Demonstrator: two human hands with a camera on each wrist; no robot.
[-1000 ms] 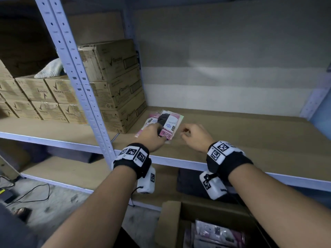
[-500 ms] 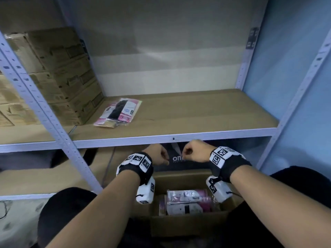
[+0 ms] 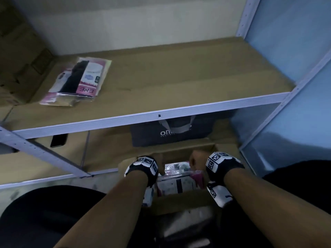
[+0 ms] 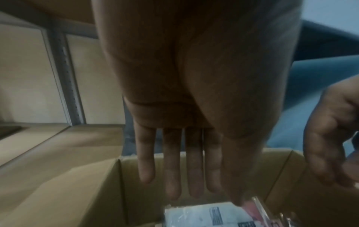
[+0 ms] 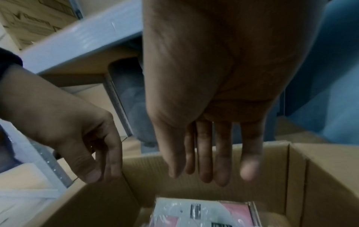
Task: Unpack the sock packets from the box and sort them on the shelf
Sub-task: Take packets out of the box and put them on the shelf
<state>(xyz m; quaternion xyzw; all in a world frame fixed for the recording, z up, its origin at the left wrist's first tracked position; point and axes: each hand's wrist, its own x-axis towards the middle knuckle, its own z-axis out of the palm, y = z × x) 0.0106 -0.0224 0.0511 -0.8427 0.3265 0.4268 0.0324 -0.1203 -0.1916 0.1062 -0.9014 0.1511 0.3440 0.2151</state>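
Note:
A small pile of pink-and-white sock packets [image 3: 78,83] lies at the left of the brown shelf board [image 3: 179,83]. Below it an open cardboard box [image 3: 179,201] holds more packets [image 3: 176,178]. Both hands reach down into the box mouth. My left hand [image 3: 160,164] has straight fingers [image 4: 170,176] hanging just above a packet [image 4: 205,215] and holds nothing. My right hand [image 3: 195,161] also hangs with straight fingers [image 5: 223,161] over a packet [image 5: 202,213], empty. The box walls [image 4: 97,192] [image 5: 320,184] surround both.
Stacked cardboard cartons [image 3: 21,68] stand at the shelf's far left. A dark bag [image 3: 172,135] and a flat black object [image 3: 59,140] lie on the lower shelf. A grey slotted post [image 3: 41,154] crosses at left. A blue wall [image 3: 295,51] closes the right side.
Both hands have left the packets on the shelf and dropped down into the box. Their fingers have straightened. The view has tilted down and to the right.

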